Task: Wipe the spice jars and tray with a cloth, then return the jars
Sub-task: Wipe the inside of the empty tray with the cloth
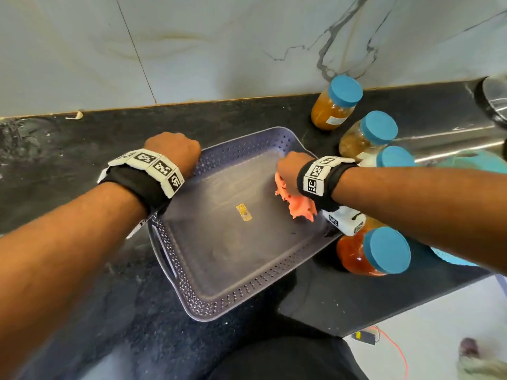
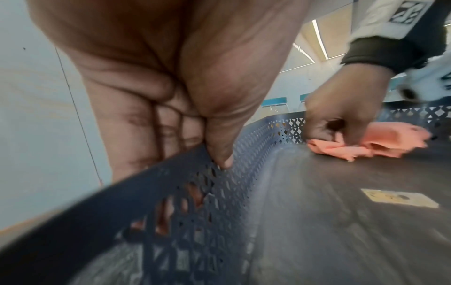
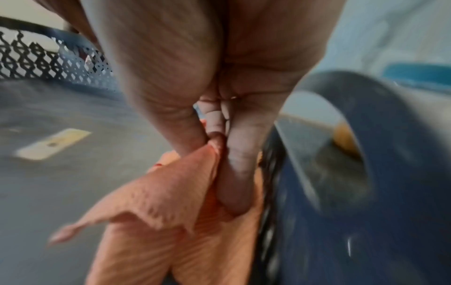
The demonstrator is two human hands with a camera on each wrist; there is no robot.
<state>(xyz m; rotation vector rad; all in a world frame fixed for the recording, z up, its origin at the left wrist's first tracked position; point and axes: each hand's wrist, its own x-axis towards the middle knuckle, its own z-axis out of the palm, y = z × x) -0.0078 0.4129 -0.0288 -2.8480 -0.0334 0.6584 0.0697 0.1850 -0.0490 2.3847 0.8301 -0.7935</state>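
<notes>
black stone table (image 1: 82, 149) runs under a pale marble wall (image 1: 192, 45), with a steel sink (image 1: 452, 138) at the far right. on the table sits a grey perforated tray (image 1: 208, 300), set at a slant, with a small yellow sticker (image 1: 244, 212) on its floor.

the left hand (image 1: 175, 152) clamps the tray's far left rim: in the left wrist view the thumb (image 2: 224, 154) presses inside the wall while the fingers (image 2: 136, 135) curl down outside it. the right hand (image 1: 290, 168) is inside the tray near its right wall, fingers closed round a bunched orange cloth (image 1: 299, 204) that lies on the tray floor; the right wrist view shows thumb and fingers pinching a fold of it beside the tray's handle hole.

four jars with blue lids stand outside the tray on its right: one (image 1: 336, 104) by the wall, a second (image 1: 367, 137) just nearer, a third (image 1: 393, 157) mostly hidden behind the right wrist, and a fourth (image 1: 373, 255) with reddish contents by the table's near edge, under the forearm.

both wrists wear black bands with printed markers.
</notes>
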